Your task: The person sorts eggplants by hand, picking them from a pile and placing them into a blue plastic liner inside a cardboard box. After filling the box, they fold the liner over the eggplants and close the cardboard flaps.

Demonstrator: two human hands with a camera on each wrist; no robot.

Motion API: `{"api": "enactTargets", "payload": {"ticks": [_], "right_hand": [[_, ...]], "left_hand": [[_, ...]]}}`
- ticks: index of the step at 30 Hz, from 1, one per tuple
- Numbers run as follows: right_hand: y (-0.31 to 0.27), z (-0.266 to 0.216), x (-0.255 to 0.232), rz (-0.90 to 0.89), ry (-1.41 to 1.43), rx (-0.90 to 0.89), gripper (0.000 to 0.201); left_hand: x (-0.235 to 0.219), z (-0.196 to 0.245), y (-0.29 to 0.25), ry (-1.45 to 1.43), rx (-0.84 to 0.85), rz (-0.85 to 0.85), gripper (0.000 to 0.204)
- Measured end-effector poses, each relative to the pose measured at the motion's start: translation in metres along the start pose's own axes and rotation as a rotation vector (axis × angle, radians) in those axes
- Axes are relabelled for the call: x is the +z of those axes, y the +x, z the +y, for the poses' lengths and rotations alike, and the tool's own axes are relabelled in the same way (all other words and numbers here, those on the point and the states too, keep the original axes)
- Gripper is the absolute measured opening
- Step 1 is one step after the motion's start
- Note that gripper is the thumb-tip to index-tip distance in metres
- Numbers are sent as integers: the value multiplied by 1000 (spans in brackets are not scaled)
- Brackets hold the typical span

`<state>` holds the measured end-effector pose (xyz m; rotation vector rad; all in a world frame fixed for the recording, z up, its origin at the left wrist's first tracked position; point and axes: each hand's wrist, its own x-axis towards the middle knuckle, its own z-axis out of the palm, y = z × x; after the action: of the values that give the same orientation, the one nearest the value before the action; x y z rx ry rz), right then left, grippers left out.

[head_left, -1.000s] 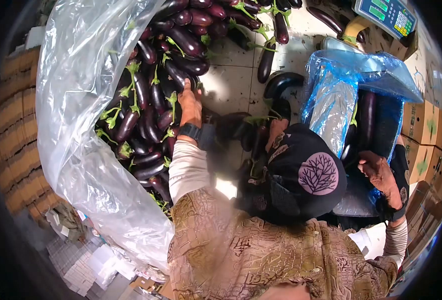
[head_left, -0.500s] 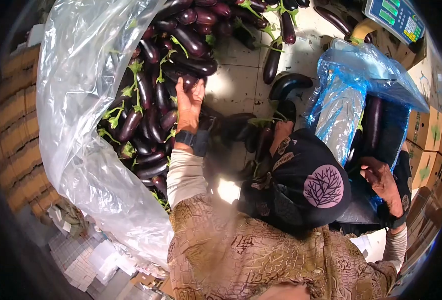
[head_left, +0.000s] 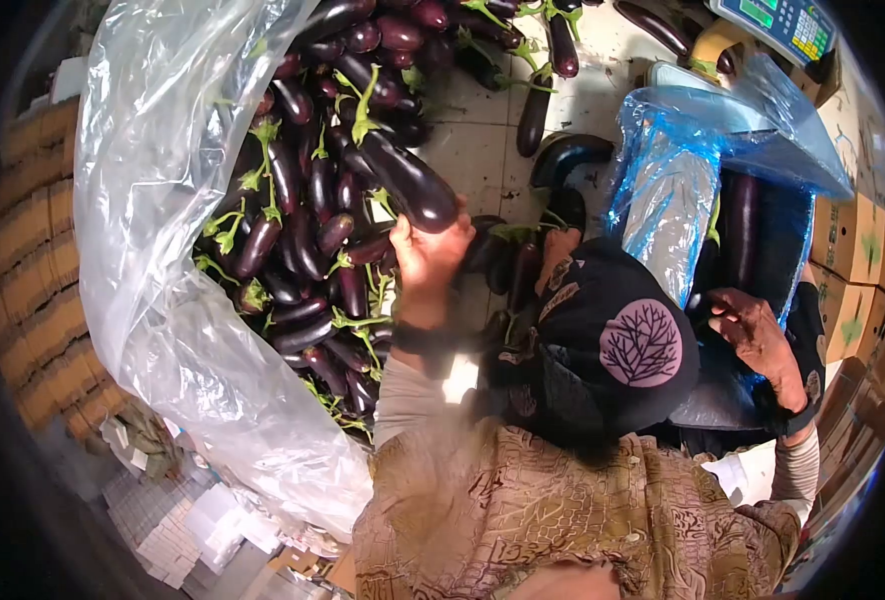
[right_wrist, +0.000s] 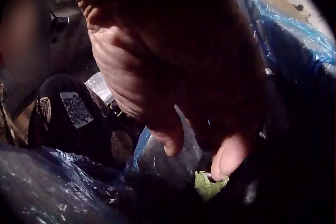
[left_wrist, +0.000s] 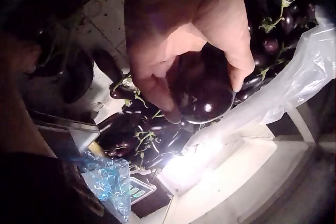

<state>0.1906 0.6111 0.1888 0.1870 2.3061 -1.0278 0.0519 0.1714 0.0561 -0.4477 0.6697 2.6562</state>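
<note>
In the head view, the left hand holds a dark purple eggplant by its rounded end, with the green stem pointing up and left over a heap of eggplants. The left wrist view shows the left hand with thumb and fingers around the eggplant's shiny end. Over a blue-lined box at the right, the right hand hangs with loosely bent fingers. A long eggplant lies inside the box. Below a fingertip of the right hand is a green stem cap; contact is unclear.
Clear plastic sheeting borders the heap on the left. Loose eggplants lie on the tiles, one curved. A digital scale stands at top right, beside stacked cartons. Dark cloth with a pink tree print covers the middle.
The left hand has drawn back from the heap, down and to the right, lifting an eggplant with it. The right hand has stayed over the box.
</note>
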Motion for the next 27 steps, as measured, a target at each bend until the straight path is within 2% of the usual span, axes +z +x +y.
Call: {"api": "enactTargets", "payload": {"ticks": [4,6,9,10,11,13,15,16,17,18,19,20,22,23,24,25,27], "right_hand": [[4,-18,-5,-47,37,62,32],[2,-21,-6,-22,53,-9,32],[1,-27,-8,-34,86,52,33],[-1,-30,-11,-23,88,57,33],[-1,-35,-13,-28,79,29,33],[2,-41,-18,-27,74,1,33],[5,-44,-24,-60,203,-52,33],[8,-45,-27,-49,262,-155,32],[9,-60,-34,-55,336,-166,32],[11,-71,-42,-60,372,-189,32],[17,-79,-47,-65,455,-231,32],[20,-84,-54,-27,446,-257,32],[25,-92,-68,103,438,-349,30],[21,-97,-79,122,490,-301,31],[21,-97,-88,179,525,-303,35],[19,-95,-97,235,558,-309,39],[4,-95,-113,205,875,-122,40]], "left_hand": [[14,-1,-7,63,-60,-70,81],[17,2,-8,-16,-151,-319,84],[39,4,-12,-47,-206,-314,86],[51,7,-14,-45,-221,-251,87],[56,9,-13,-43,-229,-259,87],[67,10,-12,-99,-332,-391,85],[105,8,-19,-101,-319,-339,80],[127,9,-22,527,-159,-240,80],[146,5,-23,1144,20,-141,79],[161,-3,-21,339,-187,-86,79],[165,-8,-13,357,-158,-288,75],[176,-15,-10,347,-203,-308,75],[210,-25,-8,396,-110,-35,66],[218,-27,-5,425,-55,102,62],[178,-2,15,855,-54,-564,59],[188,-8,14,848,-67,-583,59],[222,-15,9,728,-243,-514,82]]}}
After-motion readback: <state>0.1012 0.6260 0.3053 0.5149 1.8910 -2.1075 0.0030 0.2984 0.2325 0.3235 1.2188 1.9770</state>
